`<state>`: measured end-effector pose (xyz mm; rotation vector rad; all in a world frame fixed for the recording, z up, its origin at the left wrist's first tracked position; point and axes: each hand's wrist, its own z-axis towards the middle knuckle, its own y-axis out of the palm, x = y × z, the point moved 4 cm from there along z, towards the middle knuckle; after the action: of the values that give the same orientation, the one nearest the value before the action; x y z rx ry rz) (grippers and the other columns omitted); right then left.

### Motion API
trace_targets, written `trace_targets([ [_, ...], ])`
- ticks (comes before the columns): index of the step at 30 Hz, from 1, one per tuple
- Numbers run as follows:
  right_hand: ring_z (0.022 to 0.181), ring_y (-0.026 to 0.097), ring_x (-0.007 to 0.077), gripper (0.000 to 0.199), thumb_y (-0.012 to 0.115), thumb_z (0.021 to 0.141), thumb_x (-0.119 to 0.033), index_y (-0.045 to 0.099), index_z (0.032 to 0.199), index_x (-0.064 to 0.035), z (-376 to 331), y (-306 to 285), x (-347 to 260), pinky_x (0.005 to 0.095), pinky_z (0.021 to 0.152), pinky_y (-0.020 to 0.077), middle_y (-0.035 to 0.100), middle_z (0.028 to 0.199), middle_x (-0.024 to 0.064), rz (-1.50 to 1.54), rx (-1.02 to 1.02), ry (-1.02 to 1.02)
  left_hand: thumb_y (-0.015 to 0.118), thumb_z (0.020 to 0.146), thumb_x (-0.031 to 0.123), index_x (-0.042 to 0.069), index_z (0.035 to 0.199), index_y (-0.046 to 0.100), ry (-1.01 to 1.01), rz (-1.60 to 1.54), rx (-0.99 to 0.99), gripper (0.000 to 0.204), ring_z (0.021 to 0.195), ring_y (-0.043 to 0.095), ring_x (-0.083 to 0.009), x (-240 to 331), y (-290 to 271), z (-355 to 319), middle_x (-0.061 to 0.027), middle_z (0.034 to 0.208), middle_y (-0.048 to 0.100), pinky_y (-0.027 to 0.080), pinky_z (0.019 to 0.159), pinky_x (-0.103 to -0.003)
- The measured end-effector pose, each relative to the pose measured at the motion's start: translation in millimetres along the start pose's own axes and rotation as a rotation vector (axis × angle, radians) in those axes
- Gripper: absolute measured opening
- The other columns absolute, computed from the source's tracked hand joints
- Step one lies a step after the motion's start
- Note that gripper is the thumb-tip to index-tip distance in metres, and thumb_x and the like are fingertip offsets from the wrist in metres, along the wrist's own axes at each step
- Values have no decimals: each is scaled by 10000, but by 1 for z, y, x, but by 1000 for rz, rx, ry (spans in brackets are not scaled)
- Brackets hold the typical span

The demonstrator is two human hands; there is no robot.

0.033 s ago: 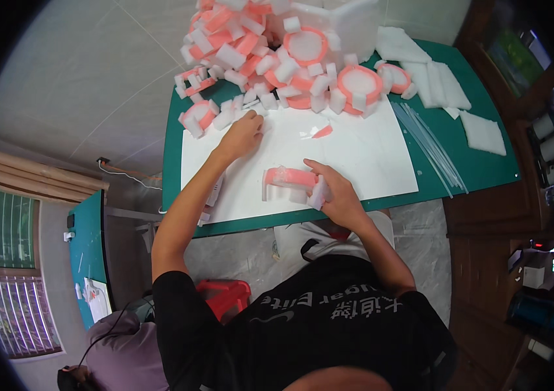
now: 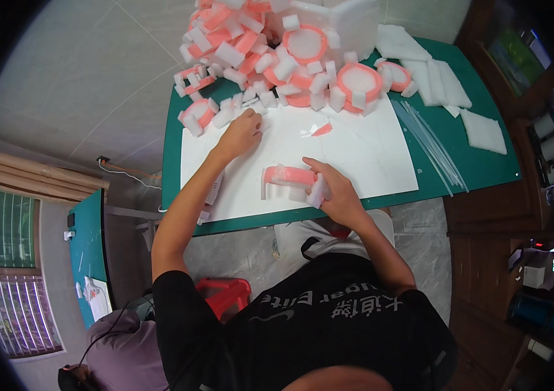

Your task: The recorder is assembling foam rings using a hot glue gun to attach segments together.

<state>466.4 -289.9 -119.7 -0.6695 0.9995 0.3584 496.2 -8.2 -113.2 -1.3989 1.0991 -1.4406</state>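
My right hand [image 2: 340, 197] grips a pink foam ring [image 2: 290, 174] by its right side, above the white sheet near the table's front edge. White foam blocks [image 2: 316, 194] stick to that ring, one of them against my fingers. Farther left, my left hand [image 2: 241, 133] is closed with its fingertips low over the sheet, just in front of some loose white foam pieces [image 2: 251, 103]. Whatever those fingers pinch is too small and too hidden to make out. A small pink scrap [image 2: 322, 130] lies on the sheet between and beyond my hands.
A tall pile of pink rings with white blocks [image 2: 244, 45] fills the table's far side, beside a white bin [image 2: 348, 29]. Clear thin strips [image 2: 430, 150] and white foam sheets [image 2: 483, 130] lie right on the green table [image 2: 485, 173]. A red stool [image 2: 228, 296] and another person [image 2: 124, 352] are lower left.
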Motion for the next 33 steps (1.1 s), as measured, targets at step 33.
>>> trace_targets([
  [33, 1058, 626, 346, 586, 673, 772, 52, 540, 1330, -67, -3, 5, 14, 378, 895, 502, 631, 1193, 165, 58, 0, -23, 683, 867, 29, -22, 1137, 677, -34, -132, 474, 274, 1044, 659, -343, 175, -35, -137, -189, 1177, 663, 519, 885, -377],
])
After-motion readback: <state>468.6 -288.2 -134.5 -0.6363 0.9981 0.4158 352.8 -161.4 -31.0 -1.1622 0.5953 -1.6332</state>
